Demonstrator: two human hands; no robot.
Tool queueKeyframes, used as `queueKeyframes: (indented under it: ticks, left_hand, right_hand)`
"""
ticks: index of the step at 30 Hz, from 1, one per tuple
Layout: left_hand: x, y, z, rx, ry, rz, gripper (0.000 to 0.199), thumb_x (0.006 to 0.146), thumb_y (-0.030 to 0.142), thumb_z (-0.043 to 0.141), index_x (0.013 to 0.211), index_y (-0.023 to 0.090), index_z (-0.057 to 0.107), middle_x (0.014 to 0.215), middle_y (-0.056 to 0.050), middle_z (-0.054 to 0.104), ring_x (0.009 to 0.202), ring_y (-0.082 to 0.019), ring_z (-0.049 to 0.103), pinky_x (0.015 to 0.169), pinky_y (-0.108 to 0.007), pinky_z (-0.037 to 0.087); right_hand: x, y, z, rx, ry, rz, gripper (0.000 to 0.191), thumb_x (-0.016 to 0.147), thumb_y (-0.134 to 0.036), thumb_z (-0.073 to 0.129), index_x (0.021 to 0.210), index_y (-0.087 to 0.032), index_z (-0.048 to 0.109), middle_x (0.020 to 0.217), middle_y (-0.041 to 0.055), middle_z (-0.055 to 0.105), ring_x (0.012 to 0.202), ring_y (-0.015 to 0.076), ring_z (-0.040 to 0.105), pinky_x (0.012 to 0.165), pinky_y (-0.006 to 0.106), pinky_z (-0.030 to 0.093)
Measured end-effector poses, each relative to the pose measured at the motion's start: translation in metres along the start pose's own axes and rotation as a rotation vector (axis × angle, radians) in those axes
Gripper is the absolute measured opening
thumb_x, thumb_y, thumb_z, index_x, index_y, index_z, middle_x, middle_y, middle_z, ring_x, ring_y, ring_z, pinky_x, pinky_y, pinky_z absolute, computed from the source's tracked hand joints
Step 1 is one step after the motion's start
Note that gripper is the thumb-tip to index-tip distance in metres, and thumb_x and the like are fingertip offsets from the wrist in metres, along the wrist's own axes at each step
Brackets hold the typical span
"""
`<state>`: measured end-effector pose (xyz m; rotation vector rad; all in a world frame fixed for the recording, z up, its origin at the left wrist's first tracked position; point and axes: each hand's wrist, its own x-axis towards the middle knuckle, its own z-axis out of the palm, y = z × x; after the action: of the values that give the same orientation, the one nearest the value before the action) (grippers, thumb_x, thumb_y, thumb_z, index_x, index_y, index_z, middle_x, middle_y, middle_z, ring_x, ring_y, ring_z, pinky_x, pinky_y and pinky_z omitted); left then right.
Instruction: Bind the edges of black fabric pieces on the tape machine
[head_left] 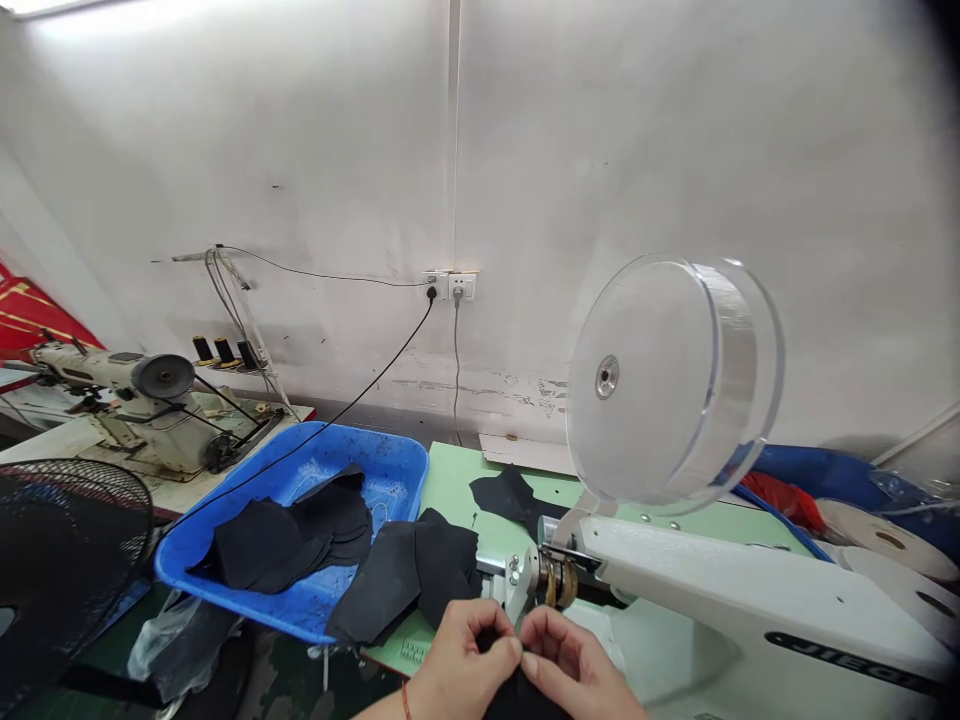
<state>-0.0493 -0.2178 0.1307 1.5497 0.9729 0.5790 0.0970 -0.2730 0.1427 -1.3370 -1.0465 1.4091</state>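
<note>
Both hands meet at the lower middle of the head view, just in front of the machine's working end. My left hand (472, 655) is closed, its thumb and fingers pinching a piece of black fabric (517, 695). Right beside it, my right hand (574, 665) pinches the same fabric, thumb tips nearly touching. Most of the piece hangs below the hands, partly cut off by the frame. The white machine's head (536, 580), with brass-coloured rollers, stands just behind my fingers. A clear tape reel (652, 390) rises above its white arm (712, 570).
More black fabric pieces (420, 570) lie left of the hands on the green tabletop (457, 475). A blue tray (187, 540) holds further black pieces. A fan (67, 560) stands at left, before another sewing machine (165, 410). White rolls (889, 540) lie at right; a cable (360, 395) crosses above the tray.
</note>
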Motion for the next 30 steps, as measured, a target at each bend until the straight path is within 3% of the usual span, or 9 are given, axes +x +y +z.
queueKeyframes:
  ticks: [3, 6, 10, 18, 24, 28, 30]
  left_hand:
    - [-0.001, 0.002, -0.002, -0.064, -0.096, -0.046, 0.009, 0.066, 0.021, 0.056, 0.071, 0.014, 0.059, 0.072, 0.001, 0.053, 0.073, -0.014, 0.047, 0.071, -0.025, 0.037]
    - [-0.002, 0.005, -0.003, -0.009, -0.102, -0.098, 0.013, 0.065, 0.021, 0.058, 0.075, 0.015, 0.062, 0.079, 0.000, 0.056, 0.079, -0.015, 0.049, 0.074, -0.025, 0.037]
    - [0.000, 0.006, 0.000, 0.029, -0.098, -0.085, 0.010, 0.064, 0.020, 0.059, 0.071, 0.015, 0.063, 0.073, 0.001, 0.054, 0.074, -0.015, 0.048, 0.069, -0.025, 0.036]
    - [0.005, 0.000, 0.004, -0.286, -0.151, -0.054, 0.013, 0.059, 0.024, 0.061, 0.064, 0.012, 0.059, 0.060, 0.002, 0.048, 0.061, -0.010, 0.039, 0.060, -0.024, 0.030]
    - [0.009, 0.005, 0.005, -0.208, -0.143, -0.048, 0.016, 0.063, 0.027, 0.059, 0.057, 0.014, 0.053, 0.057, 0.003, 0.044, 0.059, -0.010, 0.036, 0.057, -0.023, 0.027]
    - [0.013, 0.008, 0.007, -0.044, -0.016, 0.038, 0.013, 0.066, 0.021, 0.053, 0.055, 0.015, 0.051, 0.057, 0.003, 0.044, 0.063, -0.011, 0.040, 0.061, -0.023, 0.030]
    - [0.017, 0.009, 0.003, 0.003, -0.059, 0.058, 0.014, 0.070, 0.023, 0.053, 0.059, 0.014, 0.056, 0.058, 0.003, 0.046, 0.063, -0.011, 0.041, 0.060, -0.023, 0.031]
  right_hand:
    - [-0.005, -0.001, -0.008, -0.019, 0.001, 0.006, 0.032, 0.065, -0.048, 0.067, 0.072, -0.018, 0.055, 0.066, -0.0038, 0.046, 0.064, 0.0135, 0.039, 0.061, 0.028, 0.031]
    - [-0.007, -0.002, -0.012, -0.039, -0.001, 0.002, 0.032, 0.067, -0.048, 0.065, 0.072, -0.018, 0.055, 0.066, -0.0039, 0.044, 0.064, 0.0135, 0.038, 0.061, 0.028, 0.030]
    - [-0.005, -0.006, -0.012, -0.070, 0.009, 0.009, 0.033, 0.068, -0.050, 0.063, 0.067, -0.018, 0.053, 0.062, -0.0050, 0.040, 0.061, 0.0126, 0.034, 0.057, 0.028, 0.026]
    - [-0.002, 0.008, -0.015, -0.009, 0.051, -0.021, 0.032, 0.064, -0.047, 0.066, 0.065, -0.018, 0.053, 0.059, -0.0054, 0.039, 0.060, 0.0122, 0.031, 0.057, 0.027, 0.024]
    - [0.001, 0.004, -0.017, -0.092, 0.002, -0.010, 0.031, 0.068, -0.046, 0.064, 0.067, -0.018, 0.052, 0.060, -0.0055, 0.040, 0.060, 0.0118, 0.034, 0.057, 0.026, 0.026]
    - [-0.012, 0.009, -0.044, -0.140, -0.019, 0.093, 0.028, 0.059, -0.040, 0.073, 0.072, -0.019, 0.060, 0.059, -0.0051, 0.049, 0.059, 0.0128, 0.043, 0.055, 0.025, 0.032]
    - [-0.022, 0.017, -0.066, -0.110, 0.067, 0.165, 0.028, 0.053, -0.038, 0.077, 0.065, -0.018, 0.062, 0.059, -0.0036, 0.055, 0.059, 0.0143, 0.049, 0.055, 0.025, 0.036]
